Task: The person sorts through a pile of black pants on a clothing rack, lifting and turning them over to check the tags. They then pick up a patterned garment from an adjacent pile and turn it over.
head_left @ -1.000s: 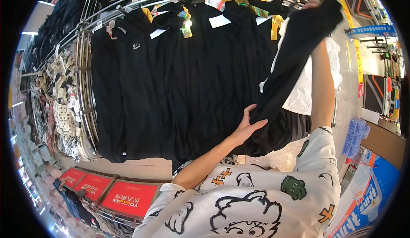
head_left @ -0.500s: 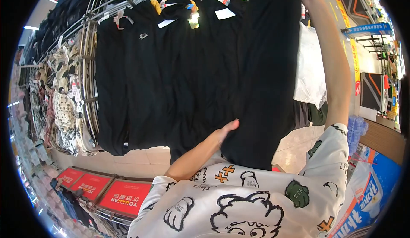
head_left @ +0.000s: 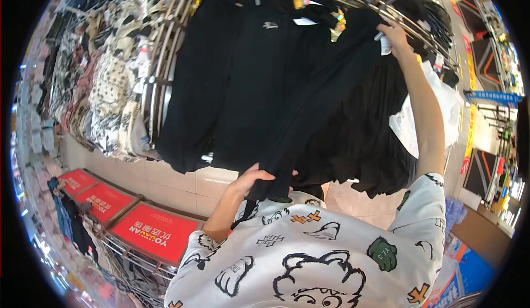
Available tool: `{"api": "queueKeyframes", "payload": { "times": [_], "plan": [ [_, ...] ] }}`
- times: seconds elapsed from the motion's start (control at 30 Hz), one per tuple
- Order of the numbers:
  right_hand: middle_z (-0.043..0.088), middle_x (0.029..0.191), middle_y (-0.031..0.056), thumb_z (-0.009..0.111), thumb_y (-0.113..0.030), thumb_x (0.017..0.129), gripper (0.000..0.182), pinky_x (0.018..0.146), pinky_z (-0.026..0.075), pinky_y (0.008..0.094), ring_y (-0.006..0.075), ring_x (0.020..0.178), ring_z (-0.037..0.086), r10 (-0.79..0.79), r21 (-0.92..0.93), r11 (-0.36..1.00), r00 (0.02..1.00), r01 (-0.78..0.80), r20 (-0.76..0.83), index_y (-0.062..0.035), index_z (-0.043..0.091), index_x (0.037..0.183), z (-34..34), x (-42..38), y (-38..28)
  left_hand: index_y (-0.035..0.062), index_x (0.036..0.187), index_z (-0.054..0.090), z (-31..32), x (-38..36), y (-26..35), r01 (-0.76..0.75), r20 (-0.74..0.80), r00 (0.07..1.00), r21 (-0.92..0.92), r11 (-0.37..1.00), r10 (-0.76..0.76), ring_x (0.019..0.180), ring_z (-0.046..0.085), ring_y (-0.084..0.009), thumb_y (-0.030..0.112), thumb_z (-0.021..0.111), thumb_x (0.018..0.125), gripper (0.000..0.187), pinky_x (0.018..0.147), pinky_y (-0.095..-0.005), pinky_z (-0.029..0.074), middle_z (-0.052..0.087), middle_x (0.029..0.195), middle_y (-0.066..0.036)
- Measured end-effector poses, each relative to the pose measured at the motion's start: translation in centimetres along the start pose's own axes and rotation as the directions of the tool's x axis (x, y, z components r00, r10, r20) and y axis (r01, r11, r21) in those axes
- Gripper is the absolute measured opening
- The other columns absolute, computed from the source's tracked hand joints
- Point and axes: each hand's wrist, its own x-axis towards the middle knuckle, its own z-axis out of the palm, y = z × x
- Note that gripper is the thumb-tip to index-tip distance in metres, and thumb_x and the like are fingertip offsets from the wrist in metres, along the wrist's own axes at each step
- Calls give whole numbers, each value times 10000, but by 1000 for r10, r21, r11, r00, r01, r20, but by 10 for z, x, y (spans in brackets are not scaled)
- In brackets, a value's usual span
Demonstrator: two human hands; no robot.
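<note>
Black trousers (head_left: 326, 95) stretch diagonally across the rack, from upper right to lower middle. At their upper end, my right hand (head_left: 393, 36) is closed on the fabric beside a white tag (head_left: 385, 45). Lower down, my left hand (head_left: 251, 181) grips the bottom of a leg, its thumb lying over the cloth and its other fingers partly hidden. Behind and to the left hang more black garments (head_left: 251, 87), one with a small white logo. A yellow tag (head_left: 338, 25) shows near the top.
Metal rack rails (head_left: 165, 48) run behind the garments. Patterned clothes (head_left: 110, 95) hang at the left, and white garments (head_left: 436, 109) at the right. Red signs (head_left: 152, 230) sit on a lower rack at the bottom left. A blue price strip (head_left: 491, 96) juts out at the far right.
The held trousers have gone from nearly upright to a diagonal slant. My right hand has come down into fuller view, and my left hand has shifted left and slightly down. The view has turned.
</note>
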Motion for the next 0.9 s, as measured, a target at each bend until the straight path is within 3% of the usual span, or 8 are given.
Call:
{"api": "queueKeyframes", "payload": {
  "times": [0.3, 0.43, 0.5, 0.57, 0.63, 0.77, 0.83, 0.9],
  "plan": [
    [686, 798, 72, 707, -77, 847, 337, 570, 486, 292, 148, 635, 624, 91, 132, 979, 915, -154, 394, -27, 600, 1163, 225, 26, -61, -69, 1475, 345, -17, -113, 91, -377, -93, 922, 17, 926, 376, 1290, 506, -488, 13, 552, 744, 765, 980, -622, 515, 502, 1361, -346],
    [681, 885, 46, 743, -89, 825, 382, 610, 522, 294, 148, 707, 649, 16, 300, 945, 937, -127, 348, -34, 620, 1183, 323, 57, -61, -47, 1489, 337, -74, -109, 98, -216, -585, 727, 303, 928, 360, 1274, 546, -320, 144, 710, 851, 764, 1006, -433, 521, 526, 1385, -243],
    [714, 958, 82, 824, -164, 748, 534, 723, 562, 326, 202, 806, 693, 29, 35, 999, 989, -35, 147, -37, 642, 1234, 367, 73, -34, -41, 1522, 247, -122, -89, 82, 65, -610, 549, 712, 699, 571, 1246, 575, -311, 180, 760, 853, 871, 1065, -347, 440, 534, 1401, -222],
    [732, 1046, 132, 888, -254, 656, 632, 849, 557, 362, 257, 913, 711, -64, -408, 912, 996, 33, -64, -58, 684, 1221, 391, 69, -23, -9, 1537, 215, -104, -82, 98, 262, -623, 497, 771, 580, 604, 1271, 558, -345, 137, 751, 835, 896, 1070, -365, 438, 525, 1401, -269],
    [735, 1052, 150, 863, -320, 649, 600, 889, 538, 369, 253, 972, 703, -133, -455, 888, 984, 63, -122, -79, 715, 1179, 397, 76, -14, 13, 1544, 220, -98, -75, 105, 274, -605, 571, 778, 565, 555, 1296, 538, -349, 60, 692, 841, 848, 1086, -364, 416, 513, 1405, -280],
    [748, 965, 154, 814, -310, 649, 505, 864, 552, 378, 284, 934, 717, -247, -343, 918, 963, 197, -107, -95, 747, 1101, 370, 120, -36, 4, 1552, 230, -76, -62, 102, -178, -320, 779, 711, 680, 539, 1409, 388, -254, -13, 639, 856, 807, 1165, -333, 291, 395, 1518, -206],
    [745, 982, 154, 812, -351, 664, 550, 865, 550, 383, 302, 953, 714, -333, -427, 870, 933, 247, -137, -119, 721, 1154, 356, 149, -47, 4, 1556, 214, -39, -62, 117, -230, -335, 861, 416, 880, 384, 1402, 386, -243, 30, 674, 871, 825, 1166, -340, 288, 386, 1520, -196],
    [716, 1100, 167, 825, -403, 674, 651, 905, 536, 412, 318, 1045, 686, -321, -532, 812, 945, 239, -65, -145, 660, 1248, 342, 168, -50, 44, 1561, 231, -41, -45, 111, -149, -381, 857, 461, 875, 347, 1385, 415, -243, 12, 667, 875, 813, 1141, -332, 328, 411, 1508, -189]
  ]
}}
